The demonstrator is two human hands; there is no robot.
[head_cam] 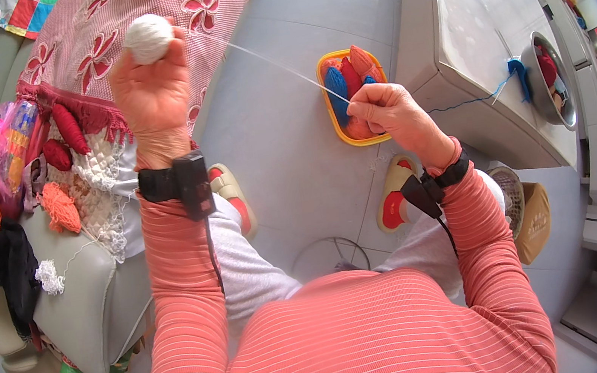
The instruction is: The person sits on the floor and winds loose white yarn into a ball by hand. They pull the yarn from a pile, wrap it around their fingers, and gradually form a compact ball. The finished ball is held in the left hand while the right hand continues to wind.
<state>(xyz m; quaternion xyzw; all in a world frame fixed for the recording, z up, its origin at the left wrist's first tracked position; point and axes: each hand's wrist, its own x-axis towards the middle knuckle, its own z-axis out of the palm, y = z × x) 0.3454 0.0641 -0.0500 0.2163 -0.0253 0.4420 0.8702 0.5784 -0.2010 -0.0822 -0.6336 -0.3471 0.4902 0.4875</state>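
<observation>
My left hand [152, 81] is raised palm up at the upper left, its fingers around a ball of white yarn [149, 38]. From near the ball a white yarn strand [275, 64] runs taut down to my right hand [388, 111], which pinches it between thumb and fingers. Beyond my right hand, on the floor, stands a yellow-rimmed basket [327, 99] with blue, red and coral yarn. At the left, a small loose bundle of white yarn [50, 277] lies on the grey sofa seat, with a skein of coral yarn [60, 207] and dark red yarn [69, 129] farther back.
A pink patterned cloth [135, 3] covers part of the sofa [75, 309]. To the right is a glossy table [485, 46], bearing a metal bowl [532, 79] and blue yarn piece [518, 76]. A brown bag [533, 222] stands by a woven basket [508, 197]. My slippered feet are below.
</observation>
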